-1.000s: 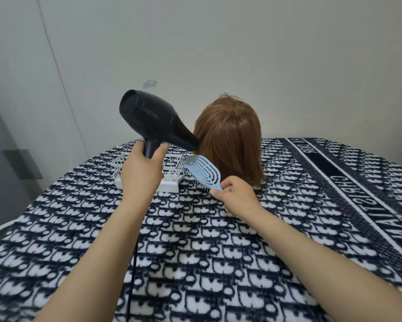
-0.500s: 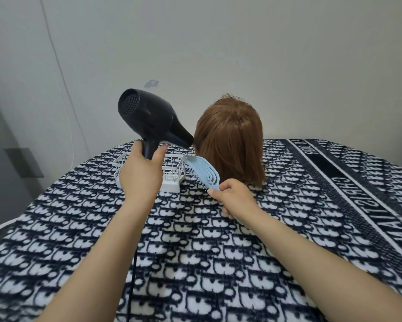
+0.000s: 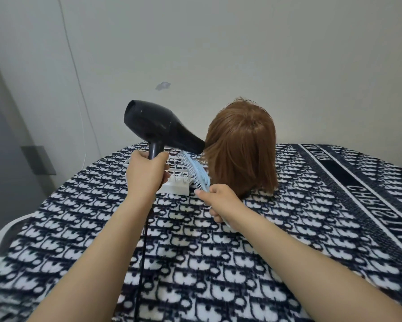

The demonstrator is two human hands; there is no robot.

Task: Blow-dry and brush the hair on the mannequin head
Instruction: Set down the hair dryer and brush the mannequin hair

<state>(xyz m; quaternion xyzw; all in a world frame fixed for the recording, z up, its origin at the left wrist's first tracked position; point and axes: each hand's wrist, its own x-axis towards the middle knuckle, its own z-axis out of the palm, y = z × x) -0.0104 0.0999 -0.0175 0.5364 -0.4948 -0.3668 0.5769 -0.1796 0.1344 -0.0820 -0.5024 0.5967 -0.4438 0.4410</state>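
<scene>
Gripping hair dryer (image 3: 159, 127), left hand (image 3: 146, 175) raised

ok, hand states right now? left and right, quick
Left hand: fingers wrapped round the handle of the black hair dryer.
Right hand: gripping the handle of the light blue brush, beside the mannequin's hair.

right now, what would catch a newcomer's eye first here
The ginger-haired mannequin head stands mid-table on a bold navy-and-white patterned cloth. The left hand grips a black hair dryer aimed at the side of the hair, while the right hand holds a light blue brush just below the nozzle.
</scene>
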